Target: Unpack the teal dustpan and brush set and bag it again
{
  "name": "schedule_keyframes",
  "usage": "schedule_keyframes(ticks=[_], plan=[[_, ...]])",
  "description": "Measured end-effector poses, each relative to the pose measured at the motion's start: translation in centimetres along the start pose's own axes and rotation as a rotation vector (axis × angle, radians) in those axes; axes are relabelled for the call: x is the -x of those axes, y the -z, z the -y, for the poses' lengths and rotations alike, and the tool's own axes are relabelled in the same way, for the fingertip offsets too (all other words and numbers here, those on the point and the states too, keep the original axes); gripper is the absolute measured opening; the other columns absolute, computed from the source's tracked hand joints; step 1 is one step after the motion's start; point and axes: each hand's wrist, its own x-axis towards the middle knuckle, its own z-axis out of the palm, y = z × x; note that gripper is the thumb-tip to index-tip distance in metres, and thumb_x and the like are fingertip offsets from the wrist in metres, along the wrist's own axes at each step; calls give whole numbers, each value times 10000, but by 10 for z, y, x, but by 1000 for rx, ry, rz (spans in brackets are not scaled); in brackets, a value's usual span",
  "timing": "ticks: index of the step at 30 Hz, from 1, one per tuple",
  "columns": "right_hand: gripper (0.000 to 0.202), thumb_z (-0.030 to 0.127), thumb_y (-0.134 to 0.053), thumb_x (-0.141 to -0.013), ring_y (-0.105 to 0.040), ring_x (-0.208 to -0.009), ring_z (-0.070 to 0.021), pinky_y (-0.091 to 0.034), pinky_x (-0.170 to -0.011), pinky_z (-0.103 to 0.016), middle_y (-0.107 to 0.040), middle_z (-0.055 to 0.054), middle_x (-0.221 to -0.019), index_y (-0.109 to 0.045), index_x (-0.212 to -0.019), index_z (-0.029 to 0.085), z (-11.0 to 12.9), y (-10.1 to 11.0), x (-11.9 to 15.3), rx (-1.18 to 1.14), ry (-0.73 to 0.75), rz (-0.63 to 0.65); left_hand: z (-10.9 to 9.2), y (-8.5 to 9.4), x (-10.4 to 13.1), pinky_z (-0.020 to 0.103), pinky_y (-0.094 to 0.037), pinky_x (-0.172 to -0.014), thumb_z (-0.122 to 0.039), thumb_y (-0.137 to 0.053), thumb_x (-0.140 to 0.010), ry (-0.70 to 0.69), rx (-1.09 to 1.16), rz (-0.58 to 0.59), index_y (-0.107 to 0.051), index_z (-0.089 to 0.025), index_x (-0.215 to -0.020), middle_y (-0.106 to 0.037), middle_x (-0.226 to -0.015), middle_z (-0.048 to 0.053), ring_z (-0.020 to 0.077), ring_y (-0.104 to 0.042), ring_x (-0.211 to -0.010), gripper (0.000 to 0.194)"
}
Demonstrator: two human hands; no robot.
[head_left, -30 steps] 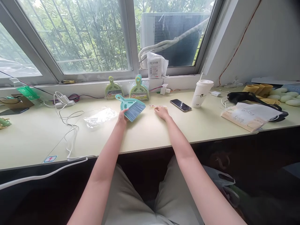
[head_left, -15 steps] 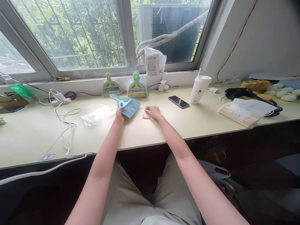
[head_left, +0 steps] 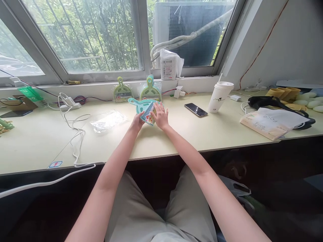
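Both hands meet on the turquoise brush-and-pan set!

And there it was, the turquoise brush-and-pan set, held up over the middle of the tabletop, handle leaning up and left! The left hand was closed round its lower left side; the right hand lay wide, fingers stretched across the printed card against the bristles.

Room to work? A pale stretch ran from the hands down to the table's front edge, under the forearms. On the left, a crumpled clear bag lay near, the white cable farther out; on the right came the phone, then the white cup. Just behind stood two wrapped green sets, the left one and the right one, its base hidden by the turquoise pan.

Harder to call: the right fingers covered part of the card, its print too small to read. The left fingertips were out of sight behind the pan, and shadow swallowed the carrier bag below the table.
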Motion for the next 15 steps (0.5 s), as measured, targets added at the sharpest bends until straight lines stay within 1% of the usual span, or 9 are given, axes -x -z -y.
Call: schedule_keyframes(ticks=[2,4,6,8,12,15], plan=[[592,497,-220,-1021,-52,-1544,-244,2,-1181,-651,-149,-42,-1657,-196,-1573,285,-1,-10,1,101,-32,142,2,-1,0,278,-557,-758,-224,-770,-709,-22,-32,34,-629,-168,-1094,-720,-973,59,174,-691,-846,414],[596,496,-194,-1023,4,-1547,-235,44,-1157,-685,-69,-26,-1666,-115,-1581,302,-2,-15,1,139,-50,213,4,1,-2,290,-553,-786,-168,-798,-642,-42,-68,44,-622,-170,-1110,-720,-977,57,173,-692,-853,500],[594,493,-177,-1024,38,-1546,-225,63,-1149,-692,-32,-14,-1667,-82,-1581,309,-2,-16,0,151,-45,226,6,3,-5,308,-549,-822,-99,-799,-580,-55,-92,60,-620,-167,-1123,-721,-988,61,184,-692,-881,575],[589,482,-173,-1026,57,-1545,-219,77,-1146,-690,-16,-11,-1666,-78,-1581,306,-3,-16,0,160,-50,216,8,6,-7,330,-545,-858,-67,-792,-546,-68,-107,78,-624,-161,-1117,-719,-1021,72,203,-690,-927,603],[593,466,-204,-1026,63,-1545,-221,87,-1138,-699,-13,-27,-1667,-96,-1582,289,-5,-15,-1,145,-109,188,11,9,-10,357,-543,-876,-90,-805,-528,-76,-142,87,-627,-156,-1081,-710,-1030,78,224,-683,-954,584],[602,477,-264,-1017,56,-1545,-230,80,-1125,-718,-16,-21,-1667,-116,-1578,315,-6,-14,-2,52,-119,167,11,9,-9,374,-542,-887,-103,-809,-516,-76,-160,90,-619,-153,-1091,-705,-1002,75,231,-680,-952,608]])
